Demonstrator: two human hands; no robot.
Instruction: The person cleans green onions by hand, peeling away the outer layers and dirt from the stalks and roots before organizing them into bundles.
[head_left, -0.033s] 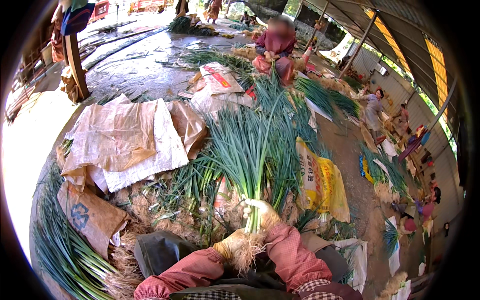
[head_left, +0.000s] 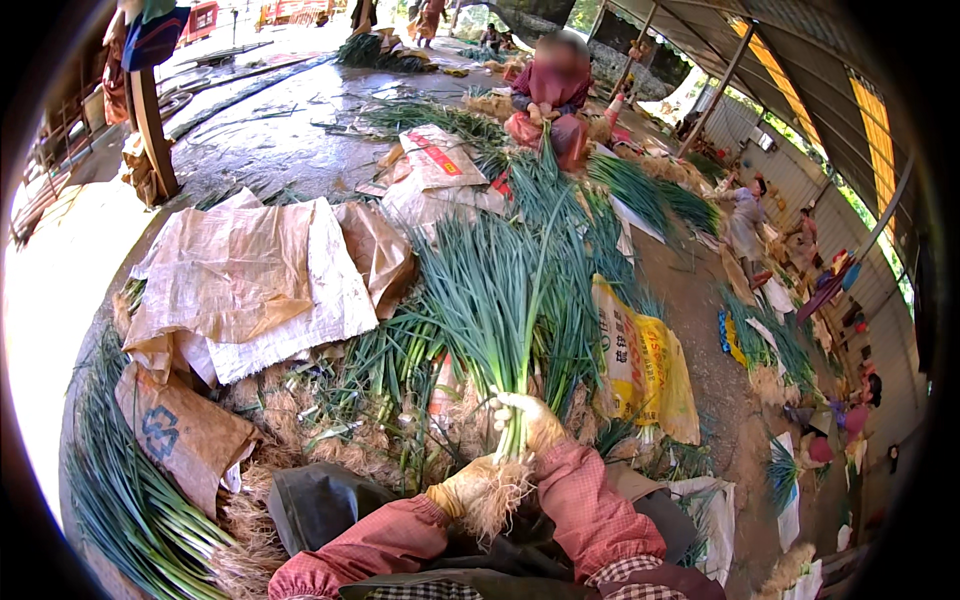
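A bunch of spring onions (head_left: 487,290) stands upright before me, its long green leaves fanning away and its pale roots (head_left: 497,497) hanging toward my lap. My right hand (head_left: 528,420), in a cream glove, is closed round the white stems just above those roots. Lower down, my left hand (head_left: 464,486), gloved alike, is closed at the root end of the same bunch; the roots partly cover its fingers. More loose spring onions (head_left: 400,360) lie right behind and beside the bunch.
At left lie a stack of woven sacks (head_left: 225,270), a brown sack (head_left: 185,430) and a heap of spring onions (head_left: 130,500). A yellow and white sack (head_left: 650,375) lies at right. Across from me sits a person (head_left: 550,95); other people work along the right wall. A post (head_left: 152,135) stands far left.
My right hand and the stems it grips have shifted very slightly away from me. Everything else looks the same.
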